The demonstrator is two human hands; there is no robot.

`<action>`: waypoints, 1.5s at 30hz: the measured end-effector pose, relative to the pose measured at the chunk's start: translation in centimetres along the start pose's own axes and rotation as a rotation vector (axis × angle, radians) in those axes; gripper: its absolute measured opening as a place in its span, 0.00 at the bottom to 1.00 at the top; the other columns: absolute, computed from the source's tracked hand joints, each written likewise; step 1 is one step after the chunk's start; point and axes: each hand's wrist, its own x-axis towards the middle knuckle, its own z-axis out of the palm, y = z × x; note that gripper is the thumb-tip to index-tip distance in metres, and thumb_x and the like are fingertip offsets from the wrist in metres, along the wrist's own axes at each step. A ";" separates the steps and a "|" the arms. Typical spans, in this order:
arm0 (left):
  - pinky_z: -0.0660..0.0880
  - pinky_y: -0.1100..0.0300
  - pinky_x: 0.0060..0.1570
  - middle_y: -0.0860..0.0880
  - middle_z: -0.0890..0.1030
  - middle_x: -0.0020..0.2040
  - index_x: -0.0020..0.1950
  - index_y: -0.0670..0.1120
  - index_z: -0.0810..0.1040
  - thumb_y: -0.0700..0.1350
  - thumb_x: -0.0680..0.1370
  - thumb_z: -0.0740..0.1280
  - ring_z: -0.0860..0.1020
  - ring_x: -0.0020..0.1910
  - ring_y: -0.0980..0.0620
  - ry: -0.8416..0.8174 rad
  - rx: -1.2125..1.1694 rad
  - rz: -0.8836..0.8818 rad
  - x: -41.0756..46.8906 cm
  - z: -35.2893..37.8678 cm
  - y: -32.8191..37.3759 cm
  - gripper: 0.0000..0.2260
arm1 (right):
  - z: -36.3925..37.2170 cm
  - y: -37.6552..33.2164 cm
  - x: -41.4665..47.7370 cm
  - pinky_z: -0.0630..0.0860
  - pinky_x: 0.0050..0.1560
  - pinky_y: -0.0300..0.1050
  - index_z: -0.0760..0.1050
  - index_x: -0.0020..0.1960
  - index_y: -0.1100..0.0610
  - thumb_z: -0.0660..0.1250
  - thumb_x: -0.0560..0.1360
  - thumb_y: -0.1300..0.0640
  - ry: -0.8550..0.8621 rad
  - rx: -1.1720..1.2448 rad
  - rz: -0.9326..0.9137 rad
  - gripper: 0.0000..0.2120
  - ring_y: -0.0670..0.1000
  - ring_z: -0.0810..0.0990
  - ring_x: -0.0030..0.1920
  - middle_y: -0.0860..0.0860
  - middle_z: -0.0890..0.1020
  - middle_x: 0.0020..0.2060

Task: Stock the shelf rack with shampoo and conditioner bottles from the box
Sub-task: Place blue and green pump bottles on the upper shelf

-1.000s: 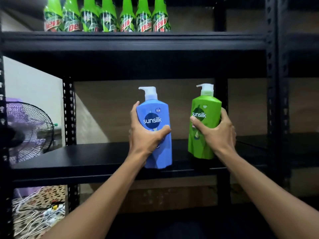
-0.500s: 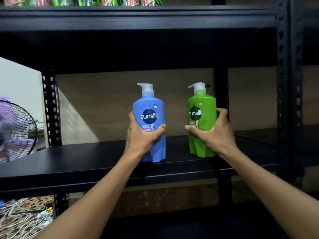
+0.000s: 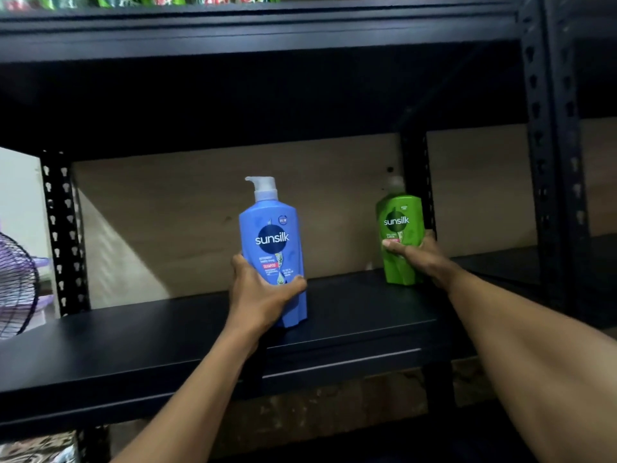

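Observation:
A blue Sunsilk pump bottle [image 3: 272, 242] stands upright on the black shelf board [image 3: 133, 342], near its middle. My left hand [image 3: 260, 295] grips its lower half, thumb across the front. A green Sunsilk pump bottle [image 3: 399, 222] stands deeper on the shelf, close to the back right post. My right hand [image 3: 417, 255] holds it around the middle, fingers across the label. Its white pump blurs into the wall behind. The box is out of view.
The black metal rack has perforated posts at the left [image 3: 63, 228] and right [image 3: 551, 162]. Green soda bottles [image 3: 150, 0] line the shelf above. A purple fan [image 3: 16, 289] stands at the left beyond the rack. A plywood wall backs the shelf.
Both bottles have gone deeper onto the shelf. The green one moved right and toward the back post, widening the gap between the two. The view has closed in.

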 end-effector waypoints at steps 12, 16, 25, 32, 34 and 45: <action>0.82 0.51 0.44 0.50 0.82 0.50 0.59 0.46 0.69 0.55 0.54 0.81 0.83 0.46 0.52 0.002 -0.058 -0.059 -0.1 -0.1 0.0 0.39 | -0.5 -1.0 -3.1 0.76 0.65 0.58 0.59 0.61 0.49 0.74 0.55 0.28 0.058 0.029 -0.028 0.45 0.55 0.79 0.60 0.51 0.79 0.59; 0.76 0.59 0.38 0.50 0.80 0.50 0.59 0.45 0.68 0.48 0.61 0.84 0.81 0.45 0.54 0.014 -0.034 -0.042 -0.6 0.1 -0.1 0.34 | -1.1 -1.2 -5.0 0.72 0.69 0.55 0.58 0.73 0.53 0.77 0.60 0.28 0.088 -0.087 0.033 0.53 0.55 0.76 0.65 0.51 0.76 0.64; 0.83 0.47 0.49 0.49 0.83 0.51 0.59 0.45 0.75 0.68 0.43 0.76 0.83 0.45 0.49 -0.107 0.169 -0.173 5.7 1.7 -3.5 0.50 | 1.0 -5.0 -14.5 0.71 0.59 0.55 0.60 0.67 0.53 0.75 0.68 0.53 0.210 -0.552 -0.080 0.34 0.64 0.70 0.65 0.59 0.68 0.65; 0.82 0.50 0.54 0.47 0.81 0.55 0.57 0.45 0.79 0.65 0.38 0.75 0.83 0.52 0.47 -0.186 0.278 -0.299 9.7 4.0 -6.5 0.50 | 2.0 -4.9 -13.3 0.75 0.62 0.49 0.77 0.52 0.45 0.66 0.76 0.45 -0.293 -0.806 -0.112 0.07 0.55 0.78 0.60 0.49 0.81 0.59; 0.82 0.50 0.54 0.47 0.81 0.56 0.58 0.46 0.80 0.66 0.37 0.75 0.83 0.53 0.47 -0.192 0.282 -0.314 11.2 4.8 -8.6 0.52 | 2.2 -4.8 -12.8 0.74 0.62 0.50 0.77 0.51 0.44 0.64 0.76 0.44 -0.328 -0.820 -0.120 0.07 0.54 0.78 0.60 0.48 0.81 0.58; 0.82 0.51 0.53 0.47 0.82 0.56 0.61 0.44 0.78 0.68 0.37 0.74 0.83 0.52 0.47 -0.198 0.320 -0.288 11.6 5.1 -9.7 0.55 | 2.6 -4.3 -11.8 0.71 0.66 0.51 0.76 0.55 0.44 0.61 0.78 0.43 -0.361 -0.871 -0.147 0.09 0.55 0.75 0.64 0.50 0.77 0.62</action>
